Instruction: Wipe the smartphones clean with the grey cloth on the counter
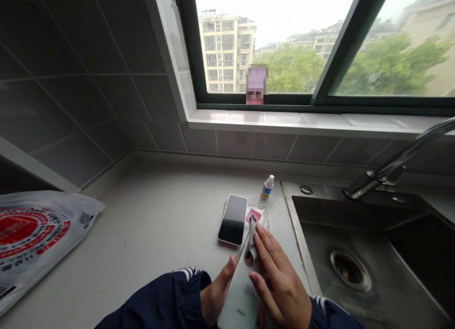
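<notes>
My left hand (219, 285) is closed round the edge of a pale phone (237, 296), tilted with its back and an "oppo" mark facing me. My right hand (279, 272) lies over the upper part of that back, its fingers pressing a small grey cloth (252, 239) by the camera area. Just beyond, a second phone (233, 220) rests screen up on the counter, dark and apparently switched off. Beside it are a clear phone case (265, 209), partly covered, and a pink square (253, 215). A small white bottle (267, 187) stands upright behind these.
The pale countertop (159, 215) runs to the tiled wall. On the right is a steel sink (296, 243) with a chrome faucet (366, 183). A printed plastic bag (78, 215) lies at the left, and a window sill (284, 118) crosses the back.
</notes>
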Demonstrator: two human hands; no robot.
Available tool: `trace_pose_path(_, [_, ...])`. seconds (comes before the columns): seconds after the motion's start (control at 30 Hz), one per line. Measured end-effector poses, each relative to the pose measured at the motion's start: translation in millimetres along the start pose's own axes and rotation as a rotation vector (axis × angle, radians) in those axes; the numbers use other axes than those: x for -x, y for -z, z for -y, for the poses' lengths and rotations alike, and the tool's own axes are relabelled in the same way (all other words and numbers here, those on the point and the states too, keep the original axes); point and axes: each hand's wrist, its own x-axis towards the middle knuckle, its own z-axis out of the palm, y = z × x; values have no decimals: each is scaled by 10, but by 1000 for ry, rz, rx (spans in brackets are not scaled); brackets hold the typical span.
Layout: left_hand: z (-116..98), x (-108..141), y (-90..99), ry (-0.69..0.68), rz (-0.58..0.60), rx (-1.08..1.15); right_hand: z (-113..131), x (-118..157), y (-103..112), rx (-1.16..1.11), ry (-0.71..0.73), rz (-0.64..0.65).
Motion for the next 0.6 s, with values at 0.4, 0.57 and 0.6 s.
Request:
trace_pose_path(0.4, [-43,49,-31,181,31,-45,-17,-7,84,-422,-200,-147])
trace_pose_path(0.57, [-34,45,-5,187,34,-39,14,-13,77,-390,-151,-145])
trace_pose_path(0.6, [-31,43,0,188,32,-46,13,-18,80,-400,-180,-171])
